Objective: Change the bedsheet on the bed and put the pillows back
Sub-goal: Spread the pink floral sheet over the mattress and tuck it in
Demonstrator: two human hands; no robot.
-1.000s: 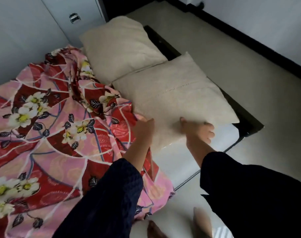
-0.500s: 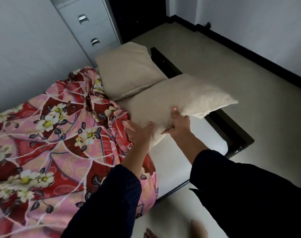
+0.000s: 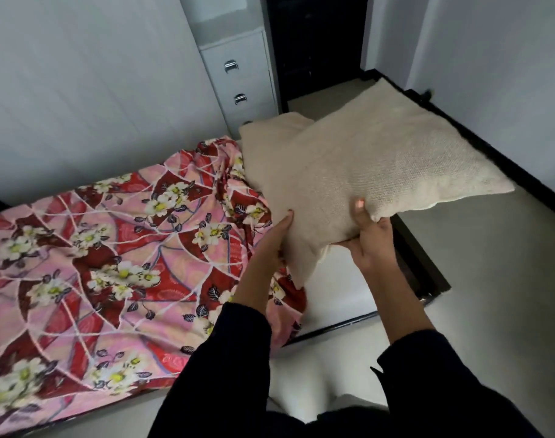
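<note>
A beige pillow (image 3: pixel 380 165) is lifted off the bed and tilted, its far corner up. My left hand (image 3: pixel 274 235) grips its near left edge and my right hand (image 3: pixel 369 235) holds its near edge from below, thumb on top. A second beige pillow (image 3: pixel 270 131) lies behind it at the head of the bed, mostly hidden. A pink and red floral bedsheet (image 3: pixel 112 263) lies rumpled over the left part of the bed. The bare white mattress (image 3: pixel 336 295) shows below the lifted pillow.
A grey drawer cabinet (image 3: pixel 238 77) stands against the wall behind the bed head. The dark bed frame (image 3: pixel 424 276) runs along the right side. Beige floor (image 3: pixel 491 295) spreads to the right, with a black skirting (image 3: pixel 491 153) along the wall.
Both hands took hold of the near pillow and raised it off the mattress; it now hangs tilted above the bed. The view has tipped upward.
</note>
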